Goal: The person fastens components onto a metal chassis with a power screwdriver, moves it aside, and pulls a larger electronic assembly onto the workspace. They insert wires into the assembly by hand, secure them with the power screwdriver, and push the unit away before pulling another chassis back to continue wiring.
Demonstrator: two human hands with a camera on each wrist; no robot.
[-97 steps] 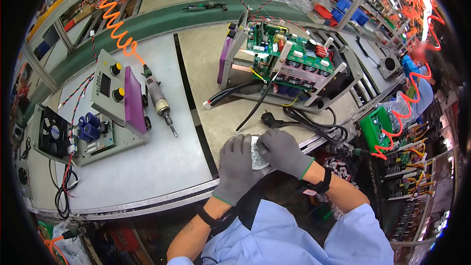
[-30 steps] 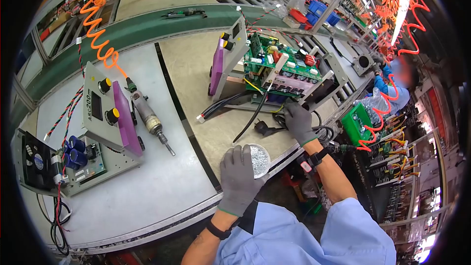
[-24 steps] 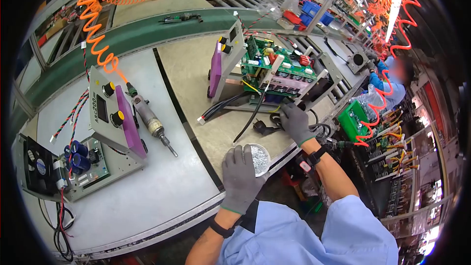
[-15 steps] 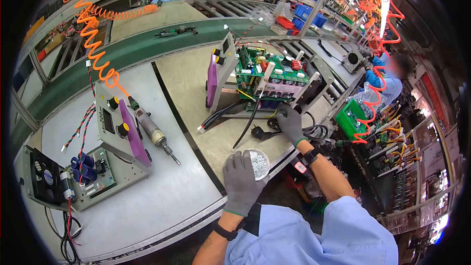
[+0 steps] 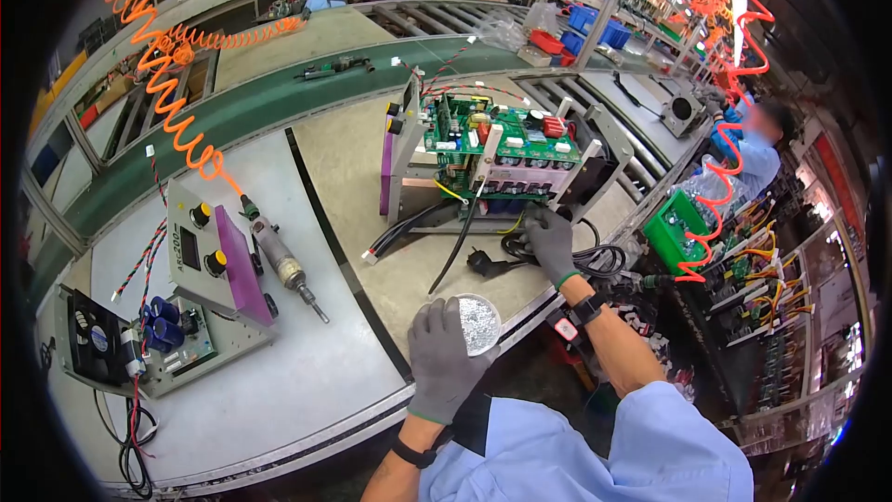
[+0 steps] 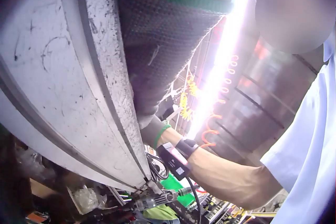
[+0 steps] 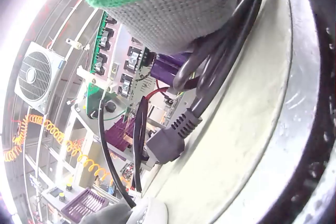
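Gloved fingers of my left hand (image 5: 446,358) curl round the side of a round white dish (image 5: 467,299) holding small silvery pieces (image 5: 479,326), at the front edge of the bench. My right hand (image 5: 552,244) is at the lower front edge of the open unit with green circuit boards (image 5: 506,134), beside the coiled black cable (image 5: 604,258). Its fingertips are partly hidden, and what they touch cannot be made out. The right wrist view shows the glove cuff (image 7: 173,19), the black plug (image 7: 167,144) and the dish's white rim (image 7: 157,211).
At the left stands a second unit with a purple-edged panel (image 5: 243,265), with a power screwdriver (image 5: 281,257) lying to its right on an orange coiled hose (image 5: 172,112). A green bin (image 5: 674,232) is at the right. Another person (image 5: 754,153) stands beyond it.
Since the earliest frame, my right hand has left the dish and moved up and right to the unit's lower edge. My left hand has stayed on the dish, which now shows more fully.
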